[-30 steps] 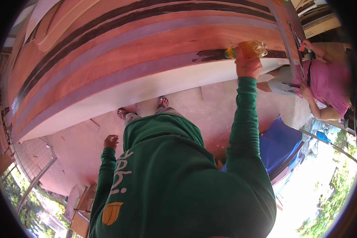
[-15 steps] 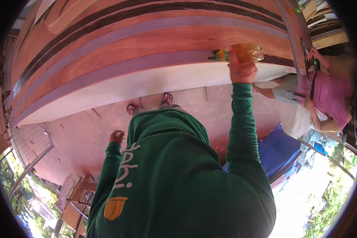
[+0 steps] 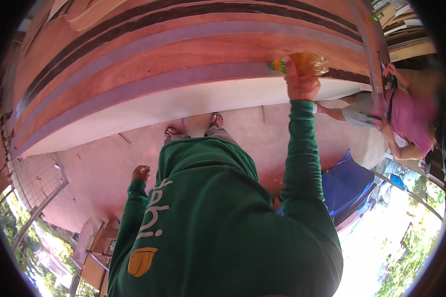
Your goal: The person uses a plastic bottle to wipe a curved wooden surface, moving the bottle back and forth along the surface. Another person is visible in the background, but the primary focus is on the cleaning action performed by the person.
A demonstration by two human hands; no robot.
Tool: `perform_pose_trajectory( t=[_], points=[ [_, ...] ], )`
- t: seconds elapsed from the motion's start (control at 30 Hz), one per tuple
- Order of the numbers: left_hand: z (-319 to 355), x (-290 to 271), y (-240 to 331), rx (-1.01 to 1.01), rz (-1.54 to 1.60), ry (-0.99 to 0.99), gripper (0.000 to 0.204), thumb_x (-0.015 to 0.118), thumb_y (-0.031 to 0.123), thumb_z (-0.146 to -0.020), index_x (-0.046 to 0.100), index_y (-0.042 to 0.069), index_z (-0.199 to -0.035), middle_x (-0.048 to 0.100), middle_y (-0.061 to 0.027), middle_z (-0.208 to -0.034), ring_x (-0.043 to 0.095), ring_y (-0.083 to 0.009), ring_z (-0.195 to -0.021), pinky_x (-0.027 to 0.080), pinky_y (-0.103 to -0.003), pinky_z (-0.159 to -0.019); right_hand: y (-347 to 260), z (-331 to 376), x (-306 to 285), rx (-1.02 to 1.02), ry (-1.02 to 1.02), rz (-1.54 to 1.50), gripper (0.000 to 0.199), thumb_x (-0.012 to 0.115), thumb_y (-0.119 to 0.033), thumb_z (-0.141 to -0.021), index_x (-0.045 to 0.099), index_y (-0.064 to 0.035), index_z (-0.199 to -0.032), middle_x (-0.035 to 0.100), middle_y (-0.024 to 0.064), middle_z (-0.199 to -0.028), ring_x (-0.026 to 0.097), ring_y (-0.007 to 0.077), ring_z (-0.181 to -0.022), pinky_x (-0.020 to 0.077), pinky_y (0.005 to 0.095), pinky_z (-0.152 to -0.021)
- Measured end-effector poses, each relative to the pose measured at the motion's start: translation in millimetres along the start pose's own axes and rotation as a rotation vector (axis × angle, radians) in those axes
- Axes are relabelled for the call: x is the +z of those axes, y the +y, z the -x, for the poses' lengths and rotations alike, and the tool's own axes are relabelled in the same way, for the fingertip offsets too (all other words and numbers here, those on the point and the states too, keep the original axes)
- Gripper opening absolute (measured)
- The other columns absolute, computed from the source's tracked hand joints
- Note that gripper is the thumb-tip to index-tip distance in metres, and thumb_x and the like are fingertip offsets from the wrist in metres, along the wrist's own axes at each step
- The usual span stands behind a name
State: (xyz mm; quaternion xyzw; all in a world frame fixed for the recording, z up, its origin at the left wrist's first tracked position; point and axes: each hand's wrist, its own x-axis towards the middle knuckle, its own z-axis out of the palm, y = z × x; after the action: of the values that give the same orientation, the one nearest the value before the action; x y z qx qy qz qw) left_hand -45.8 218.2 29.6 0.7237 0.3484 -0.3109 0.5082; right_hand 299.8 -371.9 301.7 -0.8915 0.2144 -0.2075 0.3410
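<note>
The right hand [image 3: 302,84] clasped a tilted plastic bottle [image 3: 300,64] over the wooden hull [image 3: 183,54], so liquid could overrun, while the left hand [image 3: 140,173] hung loosely curled, holding nothing.

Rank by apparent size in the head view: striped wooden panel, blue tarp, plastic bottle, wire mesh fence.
1. striped wooden panel, by far largest
2. blue tarp and wire mesh fence: similar, unsure
3. plastic bottle, held by the right hand, smallest

Broad curved wooden panel [image 3: 183,54], reddish-brown with dark and grey-purple stripes, white lower edge. Lying on it: clear plastic bottle of amber liquid [image 3: 305,63], on its side.
</note>
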Motion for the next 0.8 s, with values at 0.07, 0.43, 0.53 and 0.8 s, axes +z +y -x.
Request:
perform_pose_trajectory(
  t=[0.07,0.43,0.53,0.8],
  points=[
    [-3.2,-15.3,-20.3,-0.010,0.058,-0.028,0.014,0.067,0.012,-0.097,0.069,0.002,-0.106,0.072,-0.0101,-0.090,0.066,-0.0171,-0.071,0.057,-0.030,-0.060,-22.0,6.4,3.9,0.050,-0.091,0.054,0.056,0.086,-0.053,-0.079,0.078,-0.0015,-0.100,0.079,0.0105,-0.093,0.076,0.0262,-0.087,0.0566,0.0359,-0.084],
    [-10.8,-61.9,-11.5,-0.058,0.123,-0.029,0.015,0.064,0.007,-0.094,0.071,0.005,-0.107,0.068,-0.0066,-0.082,0.062,-0.0126,-0.064,0.050,-0.028,-0.055,-1.3,-3.7,6.6,-0.075,0.086,0.042,0.056,0.079,-0.057,-0.082,0.077,-0.0015,-0.082,0.070,0.0066,-0.062,0.069,0.0157,-0.059,0.0539,0.0325,-0.063],
    [-22.8,-66.6,-29.1,0.064,0.045,0.005,0.015,0.067,0.008,-0.093,0.071,0.005,-0.107,0.068,-0.0059,-0.081,0.062,-0.0131,-0.063,0.052,-0.030,-0.056,10.2,-31.2,-2.0,0.096,0.078,0.258,0.050,0.082,-0.052,-0.083,0.078,-0.0026,-0.093,0.078,0.0113,-0.082,0.076,0.0270,-0.079,0.0582,0.0381,-0.075],
    [-9.9,-76.1,-26.7,0.148,-0.079,0.030,0.016,0.069,0.013,-0.094,0.072,0.005,-0.109,0.071,-0.0073,-0.085,0.065,-0.0160,-0.068,0.054,-0.031,-0.060,-33.0,1.8,-1.5,0.158,-0.048,0.133,0.052,0.080,-0.055,-0.083,0.079,-0.0054,-0.096,0.077,0.0088,-0.077,0.077,0.0257,-0.082,0.0572,0.0367,-0.085]
  ],
)
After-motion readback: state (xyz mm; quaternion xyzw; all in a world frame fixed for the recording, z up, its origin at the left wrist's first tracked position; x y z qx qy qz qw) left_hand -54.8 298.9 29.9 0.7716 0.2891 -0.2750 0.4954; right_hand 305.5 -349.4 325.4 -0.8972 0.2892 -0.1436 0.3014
